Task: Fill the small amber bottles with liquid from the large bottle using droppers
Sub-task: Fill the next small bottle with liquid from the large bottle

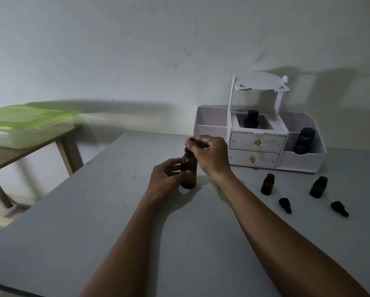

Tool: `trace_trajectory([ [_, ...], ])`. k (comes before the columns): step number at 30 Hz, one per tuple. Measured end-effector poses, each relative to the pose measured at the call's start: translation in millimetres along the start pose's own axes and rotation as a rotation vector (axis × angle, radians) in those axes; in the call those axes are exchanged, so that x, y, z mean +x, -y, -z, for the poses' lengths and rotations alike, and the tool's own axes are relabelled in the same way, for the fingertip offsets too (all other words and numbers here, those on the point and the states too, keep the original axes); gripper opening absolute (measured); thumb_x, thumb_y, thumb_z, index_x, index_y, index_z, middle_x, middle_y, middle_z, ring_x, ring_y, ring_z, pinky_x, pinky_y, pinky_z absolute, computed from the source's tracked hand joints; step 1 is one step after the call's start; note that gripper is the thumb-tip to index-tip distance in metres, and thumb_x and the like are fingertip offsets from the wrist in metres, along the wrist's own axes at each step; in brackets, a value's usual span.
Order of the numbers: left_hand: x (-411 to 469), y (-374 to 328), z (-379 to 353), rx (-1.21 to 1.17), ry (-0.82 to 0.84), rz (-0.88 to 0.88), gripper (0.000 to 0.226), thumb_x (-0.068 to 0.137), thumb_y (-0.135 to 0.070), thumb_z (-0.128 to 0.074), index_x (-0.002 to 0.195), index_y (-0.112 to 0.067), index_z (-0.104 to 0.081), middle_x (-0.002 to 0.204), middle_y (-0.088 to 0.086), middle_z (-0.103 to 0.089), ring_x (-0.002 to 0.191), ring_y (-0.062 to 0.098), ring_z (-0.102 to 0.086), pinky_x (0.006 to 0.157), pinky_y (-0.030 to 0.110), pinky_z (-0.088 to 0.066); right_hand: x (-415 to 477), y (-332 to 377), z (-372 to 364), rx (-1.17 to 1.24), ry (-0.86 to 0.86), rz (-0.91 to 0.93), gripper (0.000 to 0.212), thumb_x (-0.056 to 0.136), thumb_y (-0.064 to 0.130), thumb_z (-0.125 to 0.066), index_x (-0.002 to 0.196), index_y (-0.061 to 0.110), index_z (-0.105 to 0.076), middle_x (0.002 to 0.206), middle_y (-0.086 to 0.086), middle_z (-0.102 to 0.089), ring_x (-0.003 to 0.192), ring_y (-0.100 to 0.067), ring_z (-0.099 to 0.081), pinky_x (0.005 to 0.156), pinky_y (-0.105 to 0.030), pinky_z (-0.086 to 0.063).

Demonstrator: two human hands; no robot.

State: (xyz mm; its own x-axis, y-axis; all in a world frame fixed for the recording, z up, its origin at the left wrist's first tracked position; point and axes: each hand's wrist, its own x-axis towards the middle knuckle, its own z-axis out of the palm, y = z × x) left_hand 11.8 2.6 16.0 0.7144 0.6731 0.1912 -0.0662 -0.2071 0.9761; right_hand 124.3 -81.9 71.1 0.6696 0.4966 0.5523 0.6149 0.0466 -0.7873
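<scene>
Glass such as this large bottle [188, 174] will feel stiff, slick and breakable, weighty if full, so my left hand [167, 179] grips its dark amber body low while my right hand [209, 153] pinches the black dropper cap [188, 153] on its neck. It stands upright on the bench [94, 211], in front of the white organizer [259, 142], towards its left end; a small amber bottle [267, 183] and a second small bottle [318, 187] stand uncapped before the organizer's right.

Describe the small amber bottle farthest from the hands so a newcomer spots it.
Start at the white organiser at the table's back. Two uncapped small bottles stand before it. Yours is the rightmost bottle, before its end bin; the other bottle stands before the drawers.
</scene>
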Motion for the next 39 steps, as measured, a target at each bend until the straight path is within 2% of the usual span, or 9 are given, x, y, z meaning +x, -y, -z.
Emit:
trace_trajectory([
  [6,-2.8,-0.9,0.6,-0.059,-0.001,0.007,0.040,0.077,-0.013,-0.079,0.112,-0.031,-0.071,0.104,0.000,-0.076,0.094,0.014,-0.073,0.089,0.041,-0.058,17.9,28.5,17.7,0.076,-0.006,0.050,0.015,0.088,0.023,-0.072,0.094,0.010,-0.078,0.083,0.000,-0.077,0.076,-0.007,-0.073,0.076,-0.018,-0.058],
  [10,0.1,0.4,3.6,-0.042,-0.016,-0.027,0.062,0.063,-0.037,-0.079,0.124,-0.031,-0.065,0.107,0.000,-0.075,0.098,0.011,-0.071,0.093,0.042,-0.055,36.7,58.5,37.8,0.134,-0.046,0.117,0.013,0.088,0.020,-0.073,0.094,0.009,-0.077,0.078,0.004,-0.075,0.071,-0.001,-0.072,0.072,-0.014,-0.056],
  [13,-1.4,-2.5,-2.7,0.069,-0.182,-0.152,0.059,0.072,-0.040,-0.078,0.127,-0.029,-0.063,0.108,-0.004,-0.073,0.098,0.003,-0.068,0.081,0.024,-0.053,46.8,74.5,58.9,0.161,-0.103,0.162,0.013,0.087,0.019,-0.073,0.094,0.008,-0.077,0.076,0.005,-0.075,0.069,0.000,-0.071,0.071,-0.014,-0.055],
  [18,-19.4,-23.3,-23.4,0.168,-0.565,-0.480,0.033,0.082,-0.034,-0.073,0.111,-0.021,-0.067,0.087,-0.009,-0.069,0.082,0.007,-0.066,0.070,0.026,-0.053,44.6,74.2,106.1,0.175,-0.191,0.175,0.012,0.088,0.015,-0.072,0.092,0.004,-0.077,0.077,-0.001,-0.075,0.068,0.001,-0.070,0.068,-0.013,-0.054],
  [24,-43.1,-41.4,-80.3,0.265,-0.294,-0.723,0.021,0.082,-0.019,-0.075,0.102,-0.018,-0.068,0.080,-0.007,-0.068,0.073,0.006,-0.065,0.069,0.014,-0.052,16.0,23.2,168.3,0.059,-0.325,0.086,0.013,0.088,0.024,-0.074,0.097,0.015,-0.076,0.084,0.003,-0.075,0.079,-0.008,-0.072,0.077,-0.024,-0.058],
  [26,-48.2,-42.8,-107.1,0.272,-0.125,-0.644,0.025,0.084,-0.022,-0.076,0.106,-0.026,-0.066,0.086,-0.011,-0.067,0.078,0.004,-0.064,0.071,0.012,-0.052,8.5,5.2,182.2,0.045,-0.357,0.041,0.017,0.088,0.024,-0.073,0.097,0.009,-0.077,0.084,0.000,-0.075,0.080,-0.012,-0.073,0.077,-0.028,-0.058],
  [30,-49.2,-36.8,-156.8,0.252,0.089,-0.264,0.043,0.084,-0.033,-0.076,0.124,-0.035,-0.059,0.105,-0.012,-0.066,0.092,0.002,-0.064,0.074,0.014,-0.054,-3.6,-19.6,195.6,0.016,-0.403,-0.009,0.021,0.087,0.027,-0.073,0.098,0.009,-0.077,0.087,-0.003,-0.076,0.081,-0.012,-0.073,0.078,-0.033,-0.061],
  [34,-34.6,-24.3,-184.4,0.236,0.131,-0.106,0.063,0.083,-0.028,-0.077,0.140,-0.020,-0.052,0.130,-0.002,-0.060,0.104,0.005,-0.057,0.080,0.014,-0.048,-9.0,-31.5,200.3,-0.017,-0.434,-0.020,0.021,0.088,0.026,-0.073,0.098,0.008,-0.077,0.089,-0.004,-0.076,0.084,-0.014,-0.073,0.082,-0.036,-0.061],
  [39,-16.9,-18.1,-196.4,0.227,0.110,-0.061,0.064,0.082,-0.024,-0.079,0.140,-0.018,-0.053,0.133,0.003,-0.061,0.106,0.011,-0.058,0.091,0.023,-0.050,-11.1,-39.4,199.4,0.021,-0.444,-0.042,0.019,0.087,0.026,-0.074,0.098,0.011,-0.076,0.088,0.001,-0.076,0.085,-0.009,-0.073,0.081,-0.026,-0.059],
])
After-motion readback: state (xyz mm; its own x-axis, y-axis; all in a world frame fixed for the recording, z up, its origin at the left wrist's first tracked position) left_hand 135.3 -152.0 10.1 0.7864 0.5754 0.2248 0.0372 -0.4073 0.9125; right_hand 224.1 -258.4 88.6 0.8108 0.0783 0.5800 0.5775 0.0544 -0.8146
